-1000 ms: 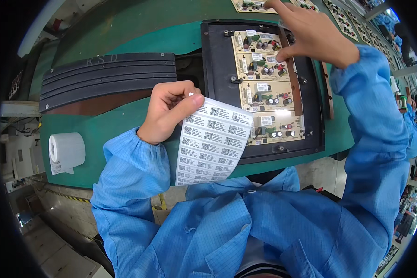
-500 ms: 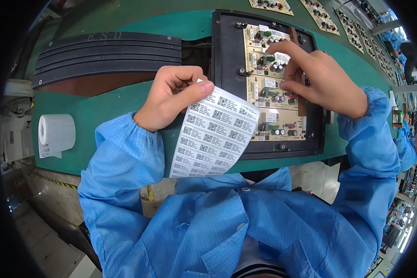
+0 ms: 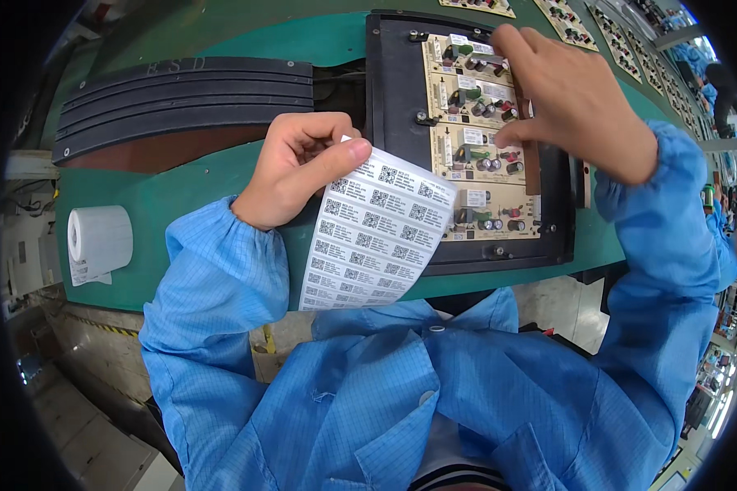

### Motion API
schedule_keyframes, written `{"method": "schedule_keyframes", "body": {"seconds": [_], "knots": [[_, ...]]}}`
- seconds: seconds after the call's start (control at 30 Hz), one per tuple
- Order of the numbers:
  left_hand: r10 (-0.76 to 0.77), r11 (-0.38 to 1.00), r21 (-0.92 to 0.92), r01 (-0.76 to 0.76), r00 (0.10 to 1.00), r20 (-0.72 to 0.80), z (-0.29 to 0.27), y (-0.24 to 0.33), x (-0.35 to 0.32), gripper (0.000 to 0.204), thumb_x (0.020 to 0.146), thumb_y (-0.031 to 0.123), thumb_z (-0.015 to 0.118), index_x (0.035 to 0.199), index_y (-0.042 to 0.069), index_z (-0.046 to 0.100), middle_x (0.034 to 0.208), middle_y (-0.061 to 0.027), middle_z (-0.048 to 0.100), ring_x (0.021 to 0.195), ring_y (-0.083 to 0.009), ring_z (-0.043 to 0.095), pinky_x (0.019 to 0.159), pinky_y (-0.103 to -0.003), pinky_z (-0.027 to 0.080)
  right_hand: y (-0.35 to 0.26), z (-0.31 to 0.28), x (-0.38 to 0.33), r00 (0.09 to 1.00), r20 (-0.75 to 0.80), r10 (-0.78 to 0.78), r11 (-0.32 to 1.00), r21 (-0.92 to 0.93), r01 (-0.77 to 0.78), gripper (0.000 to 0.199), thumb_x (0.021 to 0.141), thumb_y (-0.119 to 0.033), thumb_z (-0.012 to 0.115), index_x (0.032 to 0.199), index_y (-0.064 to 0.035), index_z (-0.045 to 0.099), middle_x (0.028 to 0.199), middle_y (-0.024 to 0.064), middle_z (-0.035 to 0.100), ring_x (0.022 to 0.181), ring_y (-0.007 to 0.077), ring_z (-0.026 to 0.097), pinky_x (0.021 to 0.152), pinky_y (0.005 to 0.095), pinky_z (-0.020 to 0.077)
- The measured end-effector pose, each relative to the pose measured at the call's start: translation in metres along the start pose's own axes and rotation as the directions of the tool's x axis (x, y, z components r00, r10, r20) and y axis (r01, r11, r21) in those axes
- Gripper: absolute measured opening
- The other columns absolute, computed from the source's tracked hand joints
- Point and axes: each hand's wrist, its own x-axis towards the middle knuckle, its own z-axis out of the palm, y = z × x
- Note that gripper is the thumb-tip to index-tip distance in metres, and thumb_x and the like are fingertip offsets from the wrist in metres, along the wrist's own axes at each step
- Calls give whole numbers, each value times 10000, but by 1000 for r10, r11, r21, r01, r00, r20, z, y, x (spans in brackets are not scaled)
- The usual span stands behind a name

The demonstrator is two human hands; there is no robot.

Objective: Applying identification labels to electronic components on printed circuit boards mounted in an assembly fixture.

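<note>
Left hand (image 3: 307, 172) pinches the label sheet (image 3: 377, 229) by its upper edge, thumb on the printed face, other fingers curled behind. Sheet is white, rows of small square codes with text, hangs slanted toward the person, lower end bent and by the counter's near edge. Its right side overlaps the lower left part of the black frame (image 3: 397, 90) and comes up to the nearest board.

Right hand (image 3: 569, 106) is over the right side of the frame, palm down, thumb spread well apart from the index finger, not closed around anything. Index tip is by the farthest board, thumb tip over the right part of the third one down. Small greyish strip (image 3: 485, 59) shows near the index tip; cannot tell if it sticks to the finger or lies on the board. Contact with the boards also unclear.

Four circuit boards (image 3: 479, 155) sit in the frame in one column, tan, with capacitors, green parts and white labels. Brown bar (image 3: 532, 168) runs along their right side, partly under the hand.

Frame lies on the green counter (image 3: 160, 188). Left of it: dark ridged block (image 3: 184, 98). Nearer, far left: white roll (image 3: 102, 241), loose end down. More boards (image 3: 565, 20) lie in the upper right, beyond the frame. Both sleeves (image 3: 225, 270) blue, gridded.
</note>
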Motion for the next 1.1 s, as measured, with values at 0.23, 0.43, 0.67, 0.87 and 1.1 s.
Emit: {"method": "schedule_keyframes", "body": {"seconds": [0.23, 0.43, 0.67, 0.87, 1.1], "knots": [[5, 1000, -13, -5, 1000, -12, -1, -2, -1, 251, 925, 196, 629, 753, 14, 615, 686, -6, 615, 630, -23, 547, 546, -189, 409, 7, -7, -24, 984, 164, 67, 905, 405, -129, 304, 783, -218, 740, 913, -3, 568, 818, 129, 589, 698, 267, 586, 587, 358, 442], [-10, 1000, 2, 10, 1000, -1, -2, -2, -1, 262, 920, 206, 631, 742, 14, 612, 685, -4, 615, 629, -22, 542, 546, -188, 395, -18, -11, -46, 953, 301, -21, 741, 644, -187, 120, 801, -92, 715, 797, 10, 652, 704, 122, 616, 583, 251, 579, 525, 334, 440], [-7, 999, 47, 8, 1000, -26, -2, 1, -2, 261, 921, 215, 622, 754, 14, 618, 689, -4, 617, 635, -25, 544, 557, -197, 402, -23, 6, -51, 983, 146, -107, 767, 641, -11, 89, 752, -55, 729, 763, -12, 652, 727, 114, 638, 640, 275, 620, 561, 360, 486], [-16, 1000, 20, 17, 1000, -18, -3, -2, -2, 254, 924, 204, 617, 752, 16, 619, 688, -7, 619, 639, -21, 547, 553, -184, 398, -28, 2, -53, 988, 147, -55, 854, 519, -30, 140, 734, -137, 760, 712, -45, 657, 711, 90, 635, 614, 277, 615, 555, 362, 480], [9, 1000, 19, -9, 1000, -21, 0, -2, 0, 252, 926, 191, 612, 741, 21, 606, 673, 4, 602, 611, -14, 518, 535, -185, 381, -14, -2, -54, 990, 94, 109, 973, 195, -126, 493, 712, -275, 811, 986, -87, 448, 624, 91, 584, 549, 297, 583, 518, 379, 439]]}}
